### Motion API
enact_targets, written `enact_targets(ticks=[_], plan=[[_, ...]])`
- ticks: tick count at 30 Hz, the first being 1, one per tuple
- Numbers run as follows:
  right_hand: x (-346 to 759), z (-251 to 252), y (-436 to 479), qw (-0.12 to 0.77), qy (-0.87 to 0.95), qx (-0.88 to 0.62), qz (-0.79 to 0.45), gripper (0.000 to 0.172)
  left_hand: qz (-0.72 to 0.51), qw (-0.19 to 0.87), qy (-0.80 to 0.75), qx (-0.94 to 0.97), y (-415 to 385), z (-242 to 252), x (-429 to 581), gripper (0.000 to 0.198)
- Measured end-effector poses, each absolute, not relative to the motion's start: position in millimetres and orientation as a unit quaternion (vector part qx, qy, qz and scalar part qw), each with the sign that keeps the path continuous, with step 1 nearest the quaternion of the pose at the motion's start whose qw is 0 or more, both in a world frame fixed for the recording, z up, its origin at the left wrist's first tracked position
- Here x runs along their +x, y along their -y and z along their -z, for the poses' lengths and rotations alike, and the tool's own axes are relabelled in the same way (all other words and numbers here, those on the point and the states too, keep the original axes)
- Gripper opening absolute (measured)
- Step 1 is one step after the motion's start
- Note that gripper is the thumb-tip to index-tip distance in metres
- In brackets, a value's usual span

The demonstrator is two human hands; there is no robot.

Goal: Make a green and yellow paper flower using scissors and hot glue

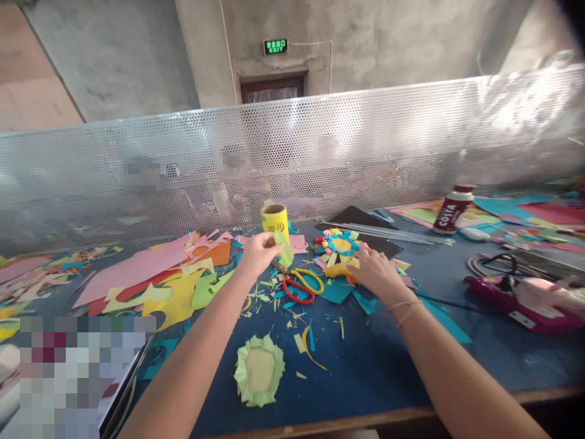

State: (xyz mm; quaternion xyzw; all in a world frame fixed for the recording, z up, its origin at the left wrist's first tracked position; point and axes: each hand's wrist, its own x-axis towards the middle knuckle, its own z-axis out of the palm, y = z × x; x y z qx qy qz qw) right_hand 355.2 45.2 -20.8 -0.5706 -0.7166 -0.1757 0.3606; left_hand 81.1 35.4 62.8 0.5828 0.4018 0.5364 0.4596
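My left hand [261, 251] pinches a light green paper piece [284, 249] in front of a yellow cardboard tube [275, 219]. My right hand [375, 271] reaches over a yellow-orange item [340, 272], its fingertips at or near it; whether it grips anything is unclear. Beyond that lies a colourful paper flower [342, 244] with a yellow centre. Scissors [299, 289] with red and yellow handles rest between my hands. Near the front edge lies a light green pleated paper flower [259, 369].
Coloured paper sheets [137, 271] spread at the left, beside a blurred-out screen. A brown bottle [453, 209] stands at the back right, with a magenta glue gun [523, 305] and cable nearer. A perforated metal screen [292, 158] borders the table's back. Paper scraps surround the scissors.
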Motion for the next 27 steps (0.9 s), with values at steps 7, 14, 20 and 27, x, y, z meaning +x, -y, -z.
enact_targets(ticks=[7,14,20,27], plan=[[263.1,-32.9,-7.9,0.405,0.780,-0.395,-0.268,0.033,-0.442,0.444,-0.414,0.660,2.0,-53.1,68.9,0.040],[222.2,-36.9,3.2,0.384,0.759,-0.409,-0.330,0.048,-0.413,0.295,-0.459,0.729,18.0,-51.7,52.4,0.032],[228.8,-26.5,-11.1,0.446,0.718,-0.417,-0.335,0.025,-0.269,0.258,-0.532,0.760,43.8,-26.8,24.5,0.039],[244.3,-11.0,-22.1,0.460,0.675,-0.443,-0.370,0.023,-0.077,0.248,-0.524,0.811,70.3,1.3,1.7,0.039]])
